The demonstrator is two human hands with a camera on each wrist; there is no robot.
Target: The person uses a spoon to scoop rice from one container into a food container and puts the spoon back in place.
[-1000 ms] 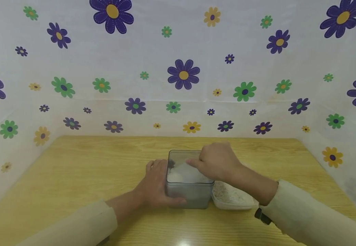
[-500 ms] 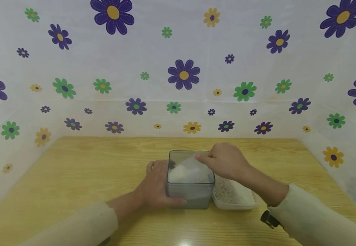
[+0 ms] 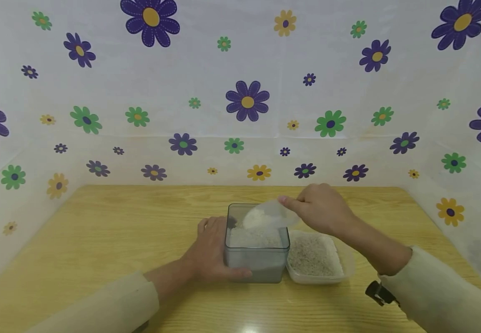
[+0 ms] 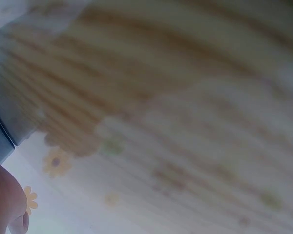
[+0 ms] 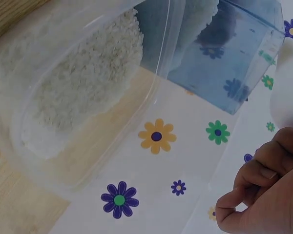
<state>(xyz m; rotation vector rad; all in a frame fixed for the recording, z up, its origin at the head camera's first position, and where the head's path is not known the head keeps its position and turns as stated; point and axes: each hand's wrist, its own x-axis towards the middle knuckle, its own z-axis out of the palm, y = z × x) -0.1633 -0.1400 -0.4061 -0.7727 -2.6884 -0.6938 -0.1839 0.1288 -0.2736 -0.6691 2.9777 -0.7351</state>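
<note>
My left hand (image 3: 207, 252) holds the left side of a square, see-through grey container (image 3: 261, 270), thumb along its front wall. White rice (image 3: 252, 237) lies inside it. Above the container's right part, my right hand (image 3: 325, 208) grips a translucent white scoop (image 3: 275, 213), thumb on its near end; the scoop is tilted and has rice in its mouth. Just right of the container, a shallow clear tub (image 3: 319, 279) holds more rice (image 5: 97, 68). In the right wrist view, only a pale edge of the scoop (image 5: 287, 92) shows beside my curled fingers.
Everything stands on a wood-grain table (image 3: 119, 231). A white cloth with printed flowers (image 3: 161, 92) hangs behind it and along both sides. The tub sits close against the container's right wall.
My right hand has moved right and slightly up, lifting the scoop from inside the container to above its rim. More of the tub shows now. The left hand stays where it was.
</note>
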